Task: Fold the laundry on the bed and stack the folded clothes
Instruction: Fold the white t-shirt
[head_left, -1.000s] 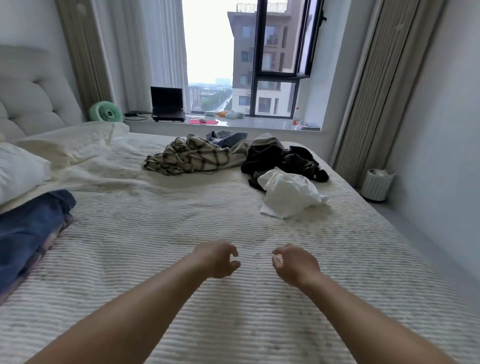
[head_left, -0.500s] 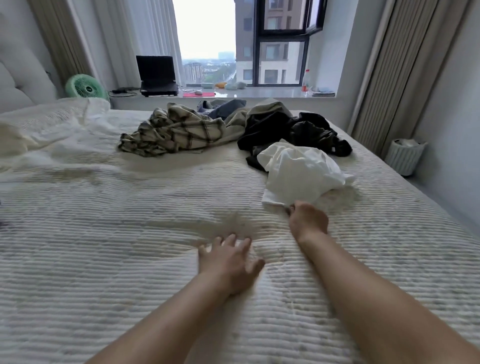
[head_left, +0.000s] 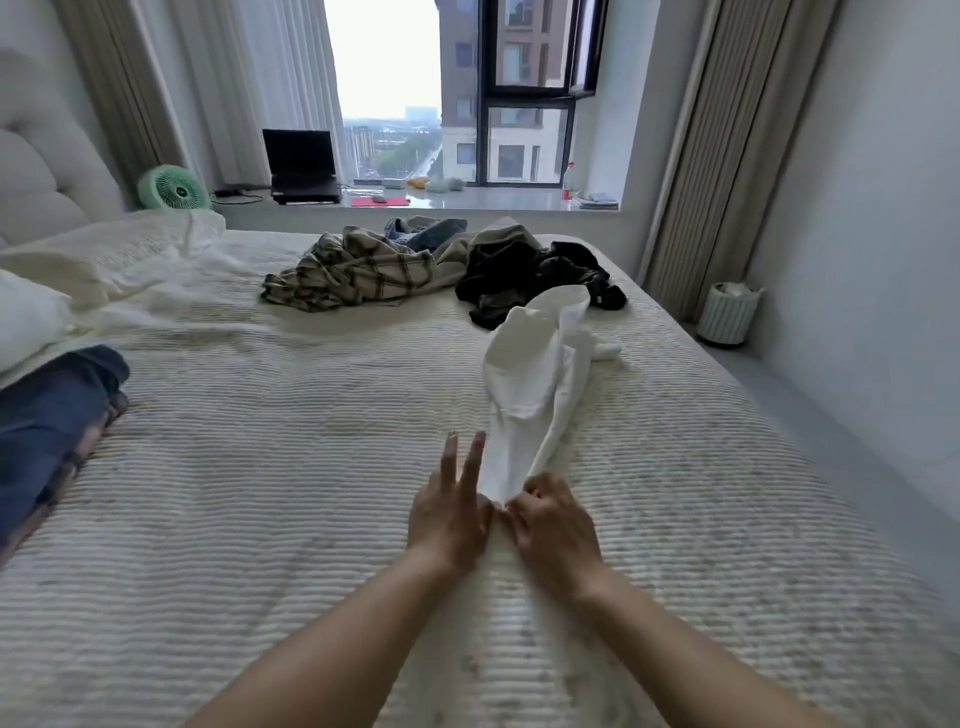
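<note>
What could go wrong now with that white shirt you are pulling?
1. The white shirt is stretched into a twisted rope; the right hand pinches only its near end, so that grip might slip.
2. Its far end lies against the black clothes, which may get dragged along.
3. The left hand has straight fingers beside the cloth, so the shirt may stay bunched.

Left arm: bare, reaching forward from lower frame.
Left hand (head_left: 449, 519): two fingers straight, pointing away; thumb side hidden.
Right arm: bare, angled inward.
Right hand (head_left: 553, 525): fingers curled, pinching; knuckles up, just beside the left.
</note>
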